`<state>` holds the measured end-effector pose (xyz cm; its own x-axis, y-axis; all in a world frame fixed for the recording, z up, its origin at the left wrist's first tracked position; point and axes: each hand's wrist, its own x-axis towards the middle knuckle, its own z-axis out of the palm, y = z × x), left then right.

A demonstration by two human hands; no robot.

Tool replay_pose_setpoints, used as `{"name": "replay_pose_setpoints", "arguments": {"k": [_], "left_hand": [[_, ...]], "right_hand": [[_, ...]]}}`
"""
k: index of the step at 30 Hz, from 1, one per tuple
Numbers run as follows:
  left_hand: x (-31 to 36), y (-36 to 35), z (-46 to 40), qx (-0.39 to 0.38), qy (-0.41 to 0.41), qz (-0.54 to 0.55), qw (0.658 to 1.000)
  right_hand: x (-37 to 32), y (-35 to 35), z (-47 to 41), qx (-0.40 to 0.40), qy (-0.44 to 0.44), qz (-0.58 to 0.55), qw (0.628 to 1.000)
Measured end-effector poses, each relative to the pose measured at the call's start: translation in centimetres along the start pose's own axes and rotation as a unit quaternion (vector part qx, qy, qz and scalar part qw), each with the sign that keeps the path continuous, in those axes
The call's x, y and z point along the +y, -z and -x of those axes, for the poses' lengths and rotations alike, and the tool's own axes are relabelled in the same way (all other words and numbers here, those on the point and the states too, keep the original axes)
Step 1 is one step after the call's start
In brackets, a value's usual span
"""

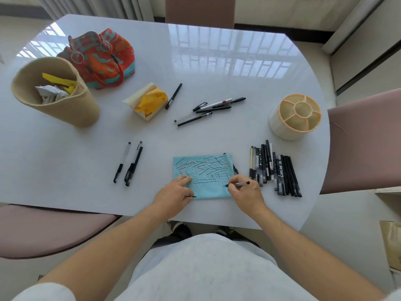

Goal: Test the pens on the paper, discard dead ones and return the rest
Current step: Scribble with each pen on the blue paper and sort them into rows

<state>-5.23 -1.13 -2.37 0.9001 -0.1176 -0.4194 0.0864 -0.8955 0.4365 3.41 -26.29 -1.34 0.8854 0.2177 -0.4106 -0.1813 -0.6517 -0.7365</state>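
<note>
**Right hand writing, left pinning paper**

Right hand [245, 193] pinches a clear pen [238, 184], tip on the blue paper [208, 170]. Left hand [173, 192] lies flat on the paper's corner, a cap [191, 196] tucked under it. Pen row [275, 170] just right; holder [296, 116] beyond on tabletop [86, 148].

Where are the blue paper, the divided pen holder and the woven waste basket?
blue paper [213, 187]: head view, bare lower part.
divided pen holder [280, 124]: head view, outer wall.
woven waste basket [71, 109]: head view, outer side.

The table [217, 68] is bare at the far side. Loose pens [213, 108] lie in the middle. A row of pens [275, 170] blocks the way to the pen holder [295, 116].
</note>
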Motion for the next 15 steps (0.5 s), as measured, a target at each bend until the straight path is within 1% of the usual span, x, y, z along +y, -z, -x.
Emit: {"name": "replay_pose_setpoints", "arguments": {"k": [2,4,6,9,12,15], "left_hand": [[0.1,0.0,0.0,-0.006,0.0,-0.001,1.0],[0.1,0.1,-0.1,-0.009,0.003,0.012,1.0],[0.2,0.3,-0.1,0.001,0.016,0.044,0.999],[0.7,0.7,-0.2,0.046,0.028,0.091,0.994],[1.5,1.3,-0.3,0.08,0.013,0.134,0.988],[2.5,1.9,-0.4,0.096,-0.01,0.157,0.983]], "right_hand": [[0.1,0.4,0.0,0.021,-0.021,-0.036,0.999],[-0.1,0.9,0.1,0.055,-0.047,-0.129,0.989],[-0.4,1.4,0.3,0.059,-0.061,-0.215,0.973],[-1.4,1.9,1.1,0.01,-0.055,-0.272,0.961],[-2.8,1.6,1.8,-0.04,-0.032,-0.282,0.958],[-3.9,1.2,2.1,-0.057,-0.011,-0.285,0.957]]}}
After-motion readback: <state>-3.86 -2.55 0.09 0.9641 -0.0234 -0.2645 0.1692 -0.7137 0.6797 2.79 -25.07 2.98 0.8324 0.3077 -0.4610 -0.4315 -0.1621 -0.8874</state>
